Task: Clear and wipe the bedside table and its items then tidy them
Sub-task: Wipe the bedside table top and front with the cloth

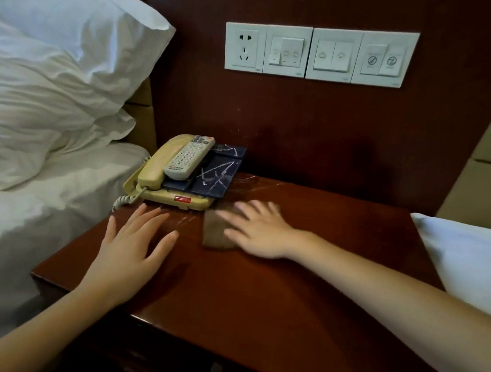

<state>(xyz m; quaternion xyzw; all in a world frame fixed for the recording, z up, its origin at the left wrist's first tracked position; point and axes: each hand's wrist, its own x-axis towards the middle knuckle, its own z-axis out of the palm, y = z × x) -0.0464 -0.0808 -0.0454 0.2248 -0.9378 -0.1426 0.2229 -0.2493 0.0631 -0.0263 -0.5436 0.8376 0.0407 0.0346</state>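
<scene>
**Cloth under the right hand, phone corner yet to do**

The brown cloth (216,234) lies flat on the dark red worktop (302,290). The right hand (258,233) presses it down with fingers (228,214) spread and straight, a little blurred, not gripping. The folded cloth runs roughly front to back, and its far end almost touches the front right corner of the cream telephone (159,176).

The telephone stands at the back left corner by the bed (20,215). A white remote control (189,158) and a blue tray (217,176) are stacked on it. The left hand (130,243) rests palm down on the bare worktop just in front of the telephone, fingers fanned apart and holding nothing.

Pale streaks mark the wood between the two hands, so I judge the wipe is heading leftward from the cloth. The telephone lies just beyond the left hand, which is the nearer one for lifting or shifting it. The right hand could then carry the cloth into that corner.
</scene>
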